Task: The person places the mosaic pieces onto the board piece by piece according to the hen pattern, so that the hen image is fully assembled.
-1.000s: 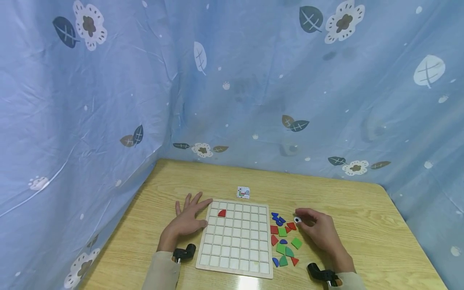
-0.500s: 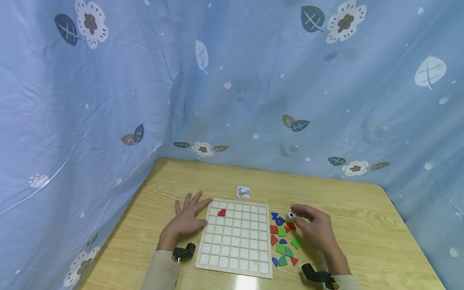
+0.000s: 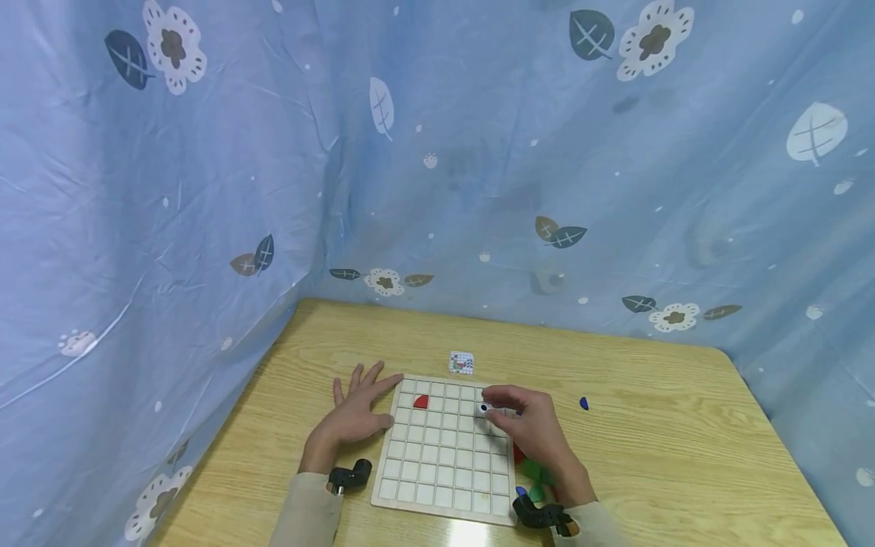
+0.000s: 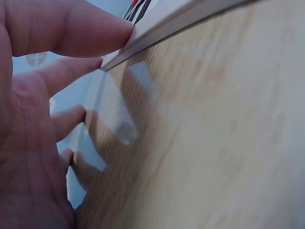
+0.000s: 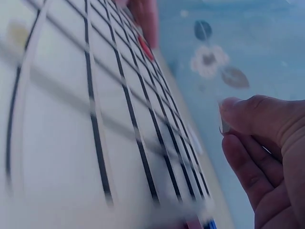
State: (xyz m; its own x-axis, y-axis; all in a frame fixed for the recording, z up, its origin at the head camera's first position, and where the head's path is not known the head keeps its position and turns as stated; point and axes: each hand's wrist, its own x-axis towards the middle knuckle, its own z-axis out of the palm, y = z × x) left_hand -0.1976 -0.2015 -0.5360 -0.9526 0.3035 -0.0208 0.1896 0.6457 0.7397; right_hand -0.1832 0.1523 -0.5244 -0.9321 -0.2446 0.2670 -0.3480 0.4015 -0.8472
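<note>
A pale wooden grid board (image 3: pixel 432 475) lies on the table, with one red quarter-circle tile (image 3: pixel 421 402) in its upper left part. My right hand (image 3: pixel 536 425) pinches a small white tile with a black dot (image 3: pixel 484 408) between thumb and fingers, over the upper right squares. The right wrist view shows that tile (image 5: pixel 223 119) on edge, held above the grid. At the board's left side, my left hand (image 3: pixel 354 414) lies with fingers spread. Its thumb and index fingertips touch the board's edge (image 4: pixel 162 40) in the left wrist view.
Several loose green tiles (image 3: pixel 533 471) and others lie right of the board, partly hidden under my right hand and wrist. A blue tile (image 3: pixel 584 403) sits farther right. Behind the board is a small printed card (image 3: pixel 461 362). A blue curtain (image 3: pixel 437 190) hangs along the table's back and left.
My right hand has moved left with the white dotted tile, from beside the loose tiles to over the board. A blue tile now shows farther right. My left hand has stayed put.
</note>
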